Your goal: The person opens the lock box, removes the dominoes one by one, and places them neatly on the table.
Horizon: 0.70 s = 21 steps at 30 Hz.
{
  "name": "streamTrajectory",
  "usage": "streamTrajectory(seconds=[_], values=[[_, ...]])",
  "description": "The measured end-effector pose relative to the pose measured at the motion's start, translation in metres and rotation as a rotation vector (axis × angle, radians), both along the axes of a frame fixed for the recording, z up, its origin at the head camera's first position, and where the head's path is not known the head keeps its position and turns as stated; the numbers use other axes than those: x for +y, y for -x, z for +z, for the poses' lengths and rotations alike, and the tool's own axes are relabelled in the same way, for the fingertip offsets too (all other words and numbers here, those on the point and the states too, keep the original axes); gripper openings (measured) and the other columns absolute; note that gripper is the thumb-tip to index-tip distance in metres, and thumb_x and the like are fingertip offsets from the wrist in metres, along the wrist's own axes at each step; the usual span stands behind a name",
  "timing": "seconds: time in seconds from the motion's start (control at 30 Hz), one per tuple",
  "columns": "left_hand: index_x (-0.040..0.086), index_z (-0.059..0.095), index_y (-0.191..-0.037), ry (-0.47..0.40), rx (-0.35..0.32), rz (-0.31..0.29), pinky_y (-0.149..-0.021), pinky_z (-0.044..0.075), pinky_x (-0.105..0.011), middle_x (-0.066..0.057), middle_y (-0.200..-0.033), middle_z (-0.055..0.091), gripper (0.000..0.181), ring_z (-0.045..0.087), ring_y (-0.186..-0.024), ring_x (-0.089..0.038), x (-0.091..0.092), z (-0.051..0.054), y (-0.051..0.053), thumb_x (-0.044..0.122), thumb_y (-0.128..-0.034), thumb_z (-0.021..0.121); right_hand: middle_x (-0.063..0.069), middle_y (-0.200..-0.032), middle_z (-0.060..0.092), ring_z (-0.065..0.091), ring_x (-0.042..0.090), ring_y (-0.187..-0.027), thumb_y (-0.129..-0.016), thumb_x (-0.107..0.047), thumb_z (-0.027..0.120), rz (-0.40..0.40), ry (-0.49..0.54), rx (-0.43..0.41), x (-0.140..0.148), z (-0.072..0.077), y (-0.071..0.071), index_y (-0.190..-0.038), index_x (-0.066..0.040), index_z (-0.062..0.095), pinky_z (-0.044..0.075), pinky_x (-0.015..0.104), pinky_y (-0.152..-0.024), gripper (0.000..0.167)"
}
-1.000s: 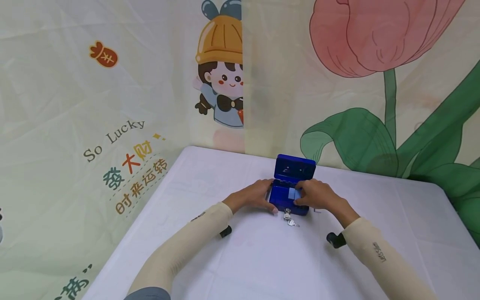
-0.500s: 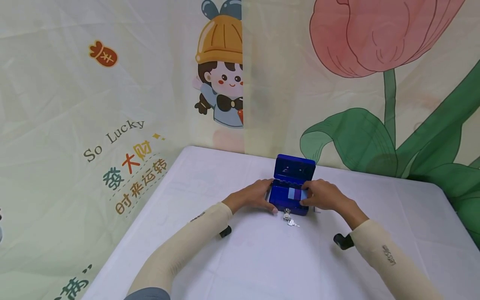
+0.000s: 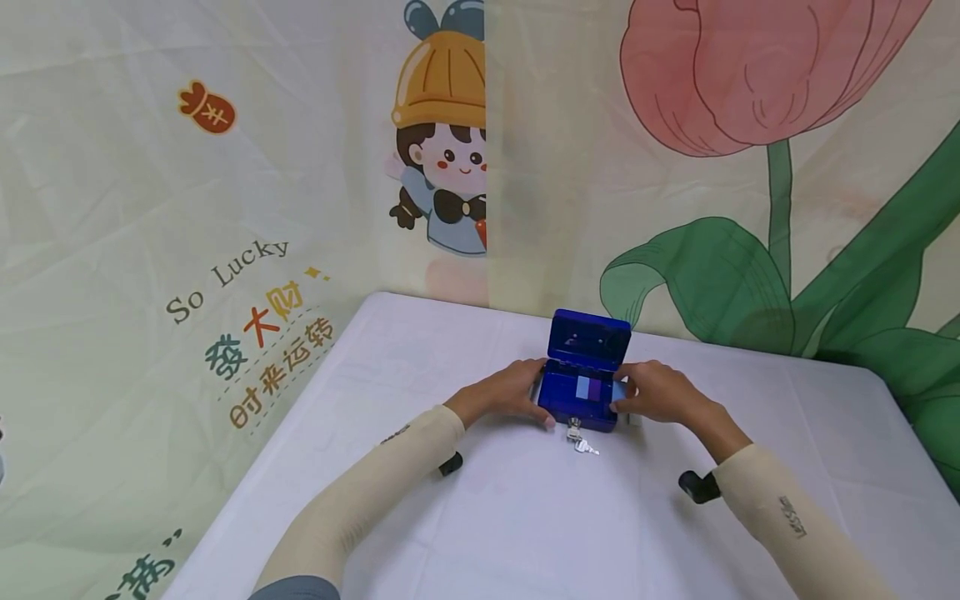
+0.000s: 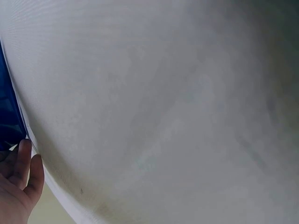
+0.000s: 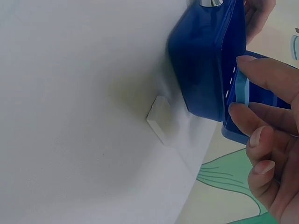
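A blue cash box [image 3: 562, 408] stands on the table with its lid [image 3: 589, 340] raised at the back. My left hand [image 3: 512, 389] holds the box's left side, thumb toward the front corner and fingers toward the back; the left wrist view catches only some of this hand [image 4: 19, 179] against the blue wall. With thumb and fingers, my right hand [image 3: 656, 390] pinches a small light blue block [image 5: 242, 88] at the box's right wall. Inside lie another light blue piece [image 3: 582, 387] and a purple piece [image 3: 595, 389], side by side.
A key [image 3: 585, 447] hangs from the lock [image 3: 574, 428] at the box's front. On the white tablecloth [image 3: 510, 517], right of the box, lies a small white block [image 5: 161, 121]. A printed curtain [image 3: 547, 167] rises behind the table.
My right hand has moved right, from inside the box to its right wall, carrying the light blue block. The purple piece has come into sight. The left hand has stayed put.
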<state>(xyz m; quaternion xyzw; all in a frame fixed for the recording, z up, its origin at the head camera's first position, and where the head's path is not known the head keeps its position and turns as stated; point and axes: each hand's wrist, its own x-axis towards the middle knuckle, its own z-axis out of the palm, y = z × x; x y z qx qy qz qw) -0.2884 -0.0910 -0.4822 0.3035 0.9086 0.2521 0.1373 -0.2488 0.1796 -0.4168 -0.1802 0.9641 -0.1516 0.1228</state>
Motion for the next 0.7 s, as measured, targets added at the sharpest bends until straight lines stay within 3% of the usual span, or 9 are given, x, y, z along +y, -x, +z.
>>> streamTrajectory(seconds=[0.7], values=[[0.011, 0.025, -0.158, 0.024, 0.000, 0.023, -0.121, 0.031, -0.040, -0.008, -0.156, 0.044, 0.115, 0.039, -0.145, -0.023, 0.001, 0.003, -0.003, 0.053, -0.0715, 0.087, 0.005, -0.090, 0.070, 0.061, 0.018, -0.079, -0.084, -0.025, 0.082, -0.002, -0.004, -0.006, 0.022, -0.008, 0.002, -0.122, 0.001, 0.066, 0.055, 0.033, -0.069, 0.049]])
